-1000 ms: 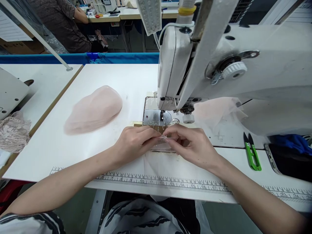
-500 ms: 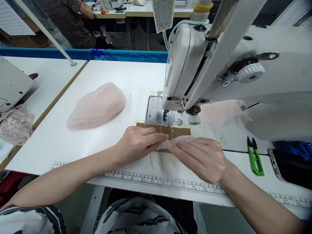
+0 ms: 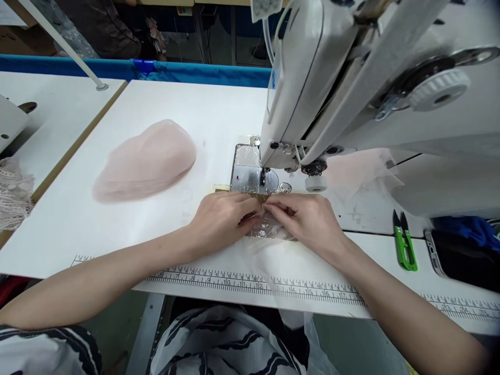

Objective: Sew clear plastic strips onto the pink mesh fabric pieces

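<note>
My left hand point(image 3: 221, 219) and my right hand point(image 3: 308, 221) meet fingertip to fingertip just in front of the needle plate point(image 3: 250, 174) of a white sewing machine point(image 3: 351, 88). Both pinch the edge of a thin, sheer pale fabric piece point(image 3: 269, 245) that trails toward me over the table's front edge. The fingers of each hand are curled and pressed together on the fabric. A strip of brown tape point(image 3: 234, 191) lies on the table just beyond my fingers, mostly covered by them.
A stack of pale pink sheer fabric pieces point(image 3: 146, 161) lies to the left on the white table point(image 3: 117, 229). More pink fabric point(image 3: 351, 174) sits under the machine arm. Green thread snips point(image 3: 404, 242) and a dark phone point(image 3: 461, 260) lie right. A printed ruler point(image 3: 219, 281) runs along the front edge. Lace point(image 3: 13, 192) far left.
My right hand has drawn back up from a flat, stretched pose to a tight pinch against the left fingertips, closer to the needle plate. The camera has tilted down slightly.
</note>
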`<move>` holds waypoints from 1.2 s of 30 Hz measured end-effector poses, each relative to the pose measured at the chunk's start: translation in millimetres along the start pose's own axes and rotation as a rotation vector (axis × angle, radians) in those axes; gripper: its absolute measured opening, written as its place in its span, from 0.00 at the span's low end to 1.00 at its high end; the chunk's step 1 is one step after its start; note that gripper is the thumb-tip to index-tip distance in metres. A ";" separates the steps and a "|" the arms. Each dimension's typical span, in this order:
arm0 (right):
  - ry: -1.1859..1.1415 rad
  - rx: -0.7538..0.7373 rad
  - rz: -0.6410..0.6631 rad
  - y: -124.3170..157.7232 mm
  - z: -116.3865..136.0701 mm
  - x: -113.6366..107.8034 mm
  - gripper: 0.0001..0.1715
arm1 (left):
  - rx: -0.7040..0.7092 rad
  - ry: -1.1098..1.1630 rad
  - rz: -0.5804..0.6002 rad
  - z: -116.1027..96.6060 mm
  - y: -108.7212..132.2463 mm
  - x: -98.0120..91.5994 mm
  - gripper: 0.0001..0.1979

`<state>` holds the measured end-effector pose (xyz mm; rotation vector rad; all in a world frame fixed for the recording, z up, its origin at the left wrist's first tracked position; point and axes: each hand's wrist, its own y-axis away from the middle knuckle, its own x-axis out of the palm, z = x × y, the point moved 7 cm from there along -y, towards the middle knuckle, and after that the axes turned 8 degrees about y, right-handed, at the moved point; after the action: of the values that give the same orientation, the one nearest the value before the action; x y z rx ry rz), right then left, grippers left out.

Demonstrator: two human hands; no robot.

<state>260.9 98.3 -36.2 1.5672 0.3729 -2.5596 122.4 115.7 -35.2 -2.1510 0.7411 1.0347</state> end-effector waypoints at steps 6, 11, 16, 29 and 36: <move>0.214 0.011 -0.121 -5.3 -4.8 5.3 0.10 | 0.353 -0.379 -0.201 -22.6 4.8 -8.0 0.08; 0.419 0.033 -0.175 -7.0 -9.2 -3.5 0.17 | 0.447 -0.474 -0.176 -28.0 11.6 -0.8 0.09; 0.543 -0.204 -0.296 4.5 13.5 -14.8 0.16 | 0.386 -0.483 -0.122 -18.0 7.0 2.2 0.09; 0.664 -0.234 -0.215 7.1 17.1 -4.1 0.17 | 0.360 -0.565 -0.094 -16.5 8.8 8.4 0.12; 0.673 -0.184 -0.193 2.3 11.7 -2.6 0.19 | 0.345 -0.553 -0.131 -16.4 0.4 4.1 0.12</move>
<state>252.5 92.9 -29.2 2.3691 0.8247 -1.9533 131.9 102.5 -30.6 -1.4979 0.4621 1.2491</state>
